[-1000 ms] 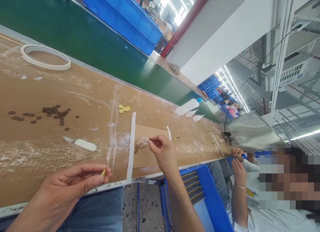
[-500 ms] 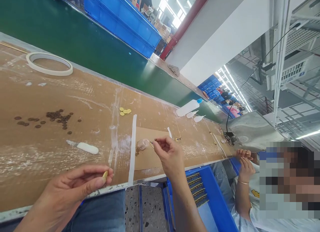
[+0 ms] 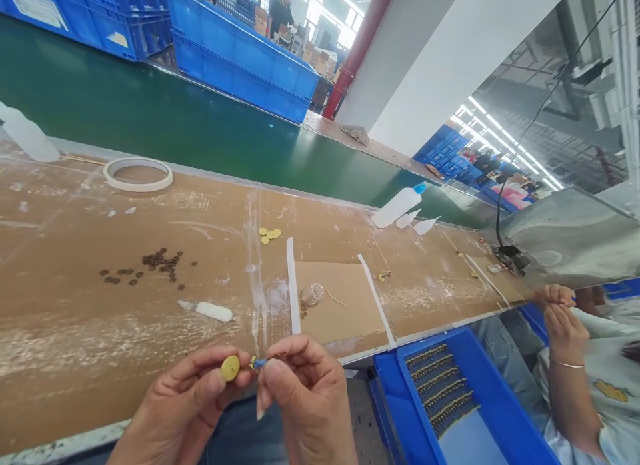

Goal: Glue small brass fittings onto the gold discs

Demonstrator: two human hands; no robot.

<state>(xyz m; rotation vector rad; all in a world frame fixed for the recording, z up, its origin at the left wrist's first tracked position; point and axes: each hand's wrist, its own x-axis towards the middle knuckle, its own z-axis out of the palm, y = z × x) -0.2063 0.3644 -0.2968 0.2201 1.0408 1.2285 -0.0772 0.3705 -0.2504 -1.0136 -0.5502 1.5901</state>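
Note:
My left hand pinches a round yellow disc with its flat face turned towards me. Close beside it, my right hand holds a small blue and yellow piece between thumb and fingers, its tip near the left fingertips. Whether piece and disc touch, I cannot tell. Beyond my hands, a clear cup rests on a cardboard sheet, with a thin stick beside it. Several yellow discs and many dark brown discs lie on the table. A white-handled knife lies nearer.
White tape strips flank the cardboard. Farther off are a tape roll, a white bottle with blue cap and two small bottles. A blue crate holds rows of small pieces. At the right sits a co-worker.
My right hand has come back from beside the cup and now meets my left hand at the table's near edge. The yellow disc has turned face-on. The camera view has shifted left.

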